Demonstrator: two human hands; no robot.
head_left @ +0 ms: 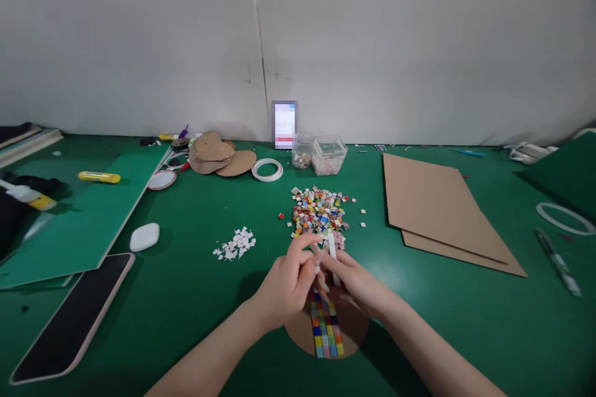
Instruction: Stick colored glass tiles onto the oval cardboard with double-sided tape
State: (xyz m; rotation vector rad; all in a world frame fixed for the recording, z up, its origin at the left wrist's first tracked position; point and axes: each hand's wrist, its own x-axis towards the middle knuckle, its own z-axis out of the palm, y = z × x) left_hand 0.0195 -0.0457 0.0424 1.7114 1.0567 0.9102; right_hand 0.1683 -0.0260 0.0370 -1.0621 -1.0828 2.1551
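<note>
My left hand point(286, 282) and my right hand point(356, 282) meet over a round cardboard disc point(356, 329) on the green table. Rows of small coloured mosaic tiles point(326, 332) are stuck on the disc. Both hands pinch a narrow white strip point(332, 244) that sticks up between them, the fingers closed on it. Just beyond the hands lies a heap of loose coloured tiles point(319, 209). A small pile of white paper scraps point(236, 244) lies to the left of the hands.
Brown cardboard sheets point(437, 208) lie at the right. Cardboard discs point(218, 155), a tape ring point(267, 169) and clear containers point(328, 155) stand at the back. A dark phone point(74, 316), a white case point(144, 237) and a green board point(88, 211) are on the left. Another tape ring point(565, 218) lies far right.
</note>
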